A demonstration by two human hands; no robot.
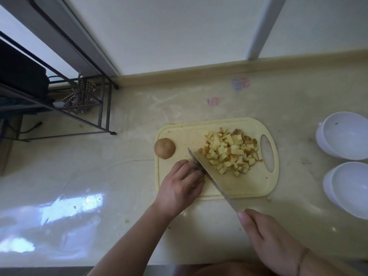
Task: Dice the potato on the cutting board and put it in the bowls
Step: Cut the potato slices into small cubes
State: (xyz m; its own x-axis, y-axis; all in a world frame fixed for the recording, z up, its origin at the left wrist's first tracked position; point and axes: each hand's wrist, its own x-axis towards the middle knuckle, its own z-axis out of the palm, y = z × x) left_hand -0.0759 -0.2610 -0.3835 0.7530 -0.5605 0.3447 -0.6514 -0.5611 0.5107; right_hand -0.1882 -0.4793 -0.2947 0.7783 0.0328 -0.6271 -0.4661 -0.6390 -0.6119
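Note:
A pale yellow cutting board (239,186) lies on the counter. A pile of diced potato (231,150) covers its right half. A brown potato piece with skin (164,148) sits at the board's left edge. My left hand (180,186) curls over a potato piece (200,179) on the board's near left part, mostly hiding it. My right hand (268,242) grips the handle of a long knife (211,177), whose blade slants across the board right beside my left fingers. Two white bowls stand to the right, one farther (344,136) and one nearer (348,188), both empty.
A black wire rack (59,100) with a checked cloth stands at the back left on the counter (79,176). A raised ledge and window frame run along the back. The counter's front edge lies just below my arms.

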